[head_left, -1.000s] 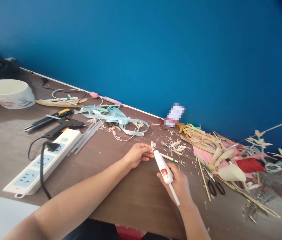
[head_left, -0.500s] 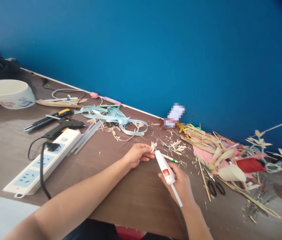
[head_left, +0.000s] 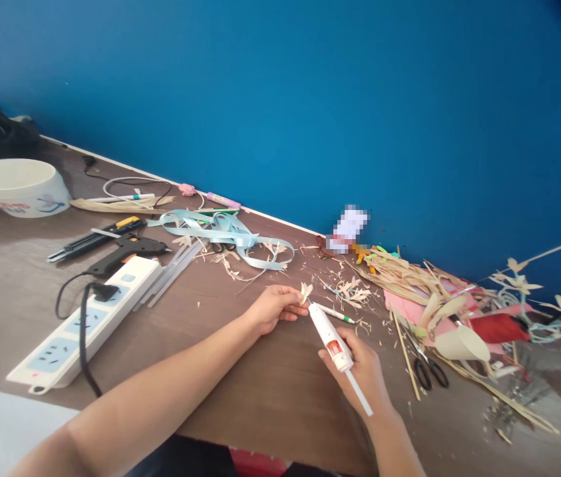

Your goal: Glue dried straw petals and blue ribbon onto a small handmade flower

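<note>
My right hand point(head_left: 359, 364) is wrapped round a white hot glue gun point(head_left: 327, 331), with a glue stick point(head_left: 358, 392) poking out of its back end. The nozzle points up and left, right by a small pale straw flower point(head_left: 305, 292). My left hand point(head_left: 279, 310) pinches that flower between thumb and fingers. Whether the nozzle touches it, I cannot tell. Behind the glue gun lies a white pen with a green band point(head_left: 337, 314). Small straw scraps point(head_left: 352, 290) are strewn on the brown table point(head_left: 260, 391) beyond both hands.
To the left are a power strip point(head_left: 86, 324), a black glue gun point(head_left: 128, 252), a utility knife point(head_left: 94, 240), spare glue sticks point(head_left: 173, 275) and a white bucket point(head_left: 16, 189). Light blue ribbon point(head_left: 210, 228) lies behind. Rightward are scissors point(head_left: 429, 371), a paper cup point(head_left: 461, 344) and straw strips point(head_left: 399, 271).
The glue gun has shifted slightly right and down in my right hand, its back end swinging to the right. My left hand and the flower have hardly moved.
</note>
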Tool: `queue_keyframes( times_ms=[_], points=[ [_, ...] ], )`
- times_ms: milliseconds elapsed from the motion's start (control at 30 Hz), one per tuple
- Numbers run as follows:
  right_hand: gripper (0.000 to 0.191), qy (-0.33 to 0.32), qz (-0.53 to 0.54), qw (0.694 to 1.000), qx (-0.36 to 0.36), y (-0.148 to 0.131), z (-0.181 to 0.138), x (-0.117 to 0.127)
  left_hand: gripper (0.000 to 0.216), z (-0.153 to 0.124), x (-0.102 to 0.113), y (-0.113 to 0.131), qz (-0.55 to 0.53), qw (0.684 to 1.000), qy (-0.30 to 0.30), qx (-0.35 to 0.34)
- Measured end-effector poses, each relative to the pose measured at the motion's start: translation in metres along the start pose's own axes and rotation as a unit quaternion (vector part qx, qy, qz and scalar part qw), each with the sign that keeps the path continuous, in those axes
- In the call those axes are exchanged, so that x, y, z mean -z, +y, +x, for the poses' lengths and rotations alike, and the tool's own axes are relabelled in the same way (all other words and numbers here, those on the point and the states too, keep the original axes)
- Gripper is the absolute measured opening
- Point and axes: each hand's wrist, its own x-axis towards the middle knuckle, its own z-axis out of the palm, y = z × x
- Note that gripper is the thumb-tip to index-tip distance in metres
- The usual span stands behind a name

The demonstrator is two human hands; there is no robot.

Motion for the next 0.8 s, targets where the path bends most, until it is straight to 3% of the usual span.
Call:
queue_keyframes(
  times_ms=[133,667,800],
  points=[
    [0.024,0.025,0.007,1.000,-0.008,0.0004,0.0005,-0.0016,0.019,-0.0005,-0.0010,-0.0003,0.015,1.000,-0.004,-0.001],
    [0.023,-0.006,0.009,1.000,-0.010,-0.0006,0.0008,0.0004,0.019,0.0007,-0.0008,-0.0018,0.024,1.000,-0.003,-0.005],
    [0.023,0.022,0.024,0.999,-0.022,-0.0010,-0.0023,-0.0007,0.019,0.0005,-0.0007,-0.0020,0.028,1.000,-0.004,-0.004]
  ],
)
